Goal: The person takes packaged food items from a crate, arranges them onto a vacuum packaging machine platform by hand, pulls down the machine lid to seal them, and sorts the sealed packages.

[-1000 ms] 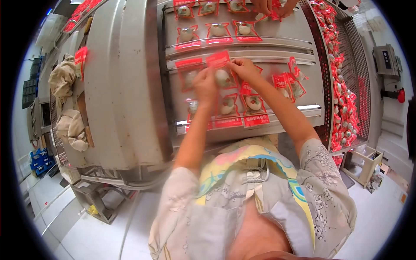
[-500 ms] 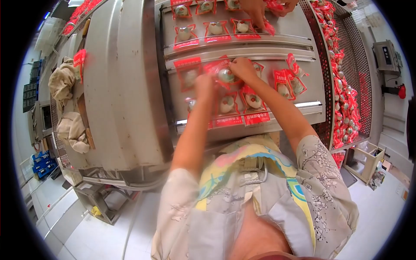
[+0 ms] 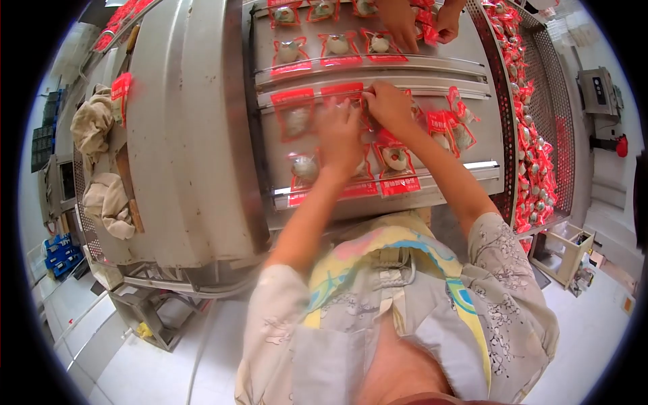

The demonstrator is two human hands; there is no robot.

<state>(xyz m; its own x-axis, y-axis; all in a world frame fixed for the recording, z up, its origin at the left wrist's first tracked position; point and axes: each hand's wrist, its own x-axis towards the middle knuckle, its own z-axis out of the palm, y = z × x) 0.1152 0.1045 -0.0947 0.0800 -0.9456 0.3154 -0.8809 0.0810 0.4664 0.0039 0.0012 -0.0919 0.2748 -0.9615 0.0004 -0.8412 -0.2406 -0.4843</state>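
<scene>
- While the left hand [image 3: 341, 135] is covering a red-and-clear plastic pouch [image 3: 342, 88], the right hand [image 3: 390, 108] is meeting its corner (can't tell either grip)
- likely slippery, light; red edge is looking safest

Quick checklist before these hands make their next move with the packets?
1. Packet flat under the left hand: cannot tell; mostly covered.
2. Right hand near that packet's upper right corner: ok.
3. Rightmost front-row packet, red end over the front bar: ok.
4. Packets at far right laid in line: not ok; bunched together.
5. Other person's hands clear of this row: ok; at the farther row.
</scene>
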